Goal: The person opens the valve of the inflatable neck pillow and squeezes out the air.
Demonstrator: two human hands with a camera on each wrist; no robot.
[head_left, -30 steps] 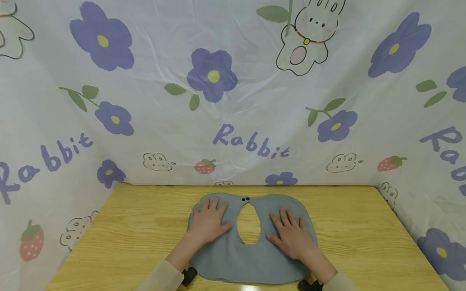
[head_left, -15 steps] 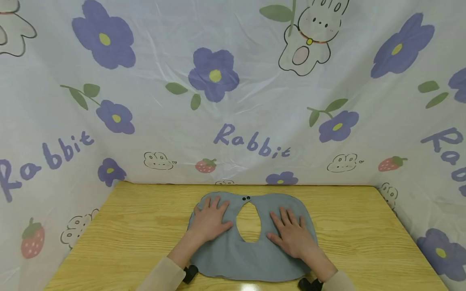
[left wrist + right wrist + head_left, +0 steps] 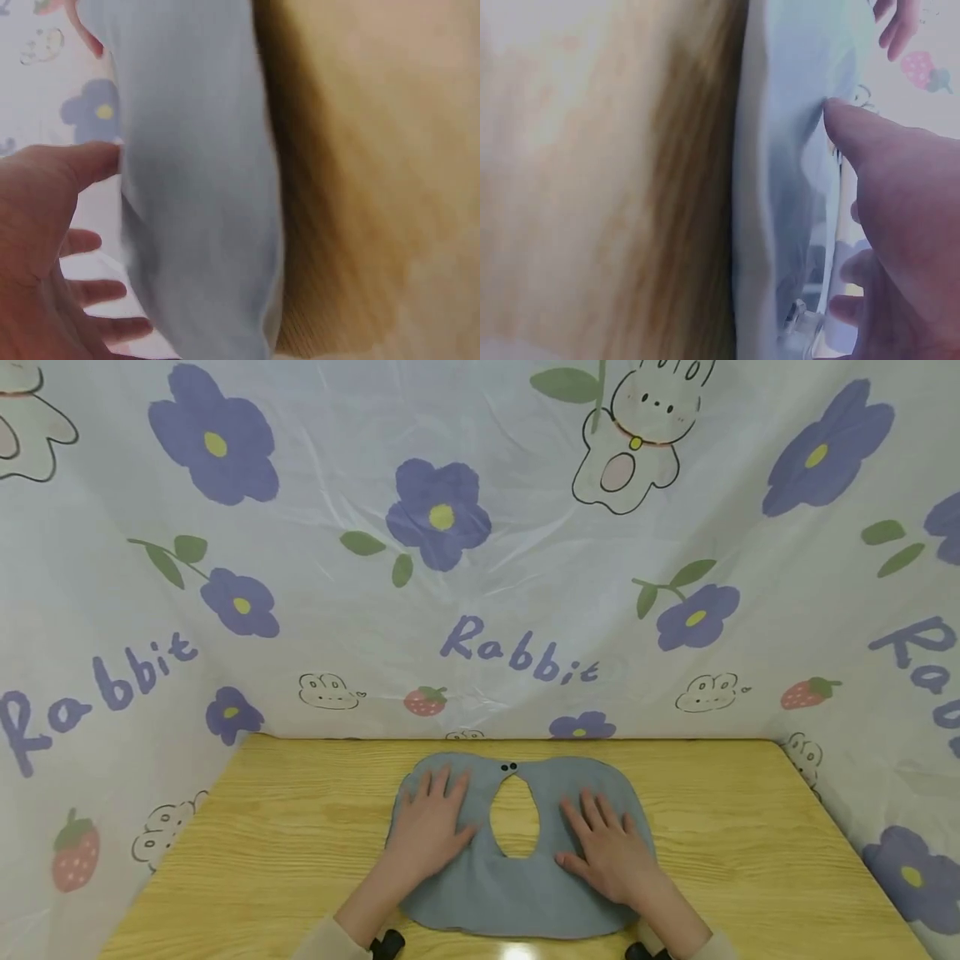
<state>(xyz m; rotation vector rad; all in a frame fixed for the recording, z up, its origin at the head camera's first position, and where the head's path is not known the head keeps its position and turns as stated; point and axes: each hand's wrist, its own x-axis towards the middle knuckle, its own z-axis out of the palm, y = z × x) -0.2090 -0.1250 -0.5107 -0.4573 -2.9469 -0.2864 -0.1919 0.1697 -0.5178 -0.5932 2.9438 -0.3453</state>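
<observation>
A grey-blue cloth bib (image 3: 517,897) lies spread on the table, its oval neck opening showing bare wood. Two small dark snaps (image 3: 508,767) sit close together where the neck strap meets at the far edge. My left hand (image 3: 426,831) rests on the bib left of the opening, fingers spread. On the other side of the opening, my right hand (image 3: 613,856) also lies on the cloth with straight, parted fingers. Each wrist view shows the near edge of the bib (image 3: 195,180) up close, with the thumb (image 3: 855,127) against the fabric in the right one.
The light wood table (image 3: 300,827) extends to both sides of the bib. A white curtain (image 3: 517,577) printed with rabbits, purple flowers and strawberries hangs behind it and along both sides. Black wrist mounts (image 3: 387,945) show beneath the sleeves.
My right hand has slid slightly right and toward me over the bib. My left hand has shifted slightly toward me. The bib keeps its flat shape.
</observation>
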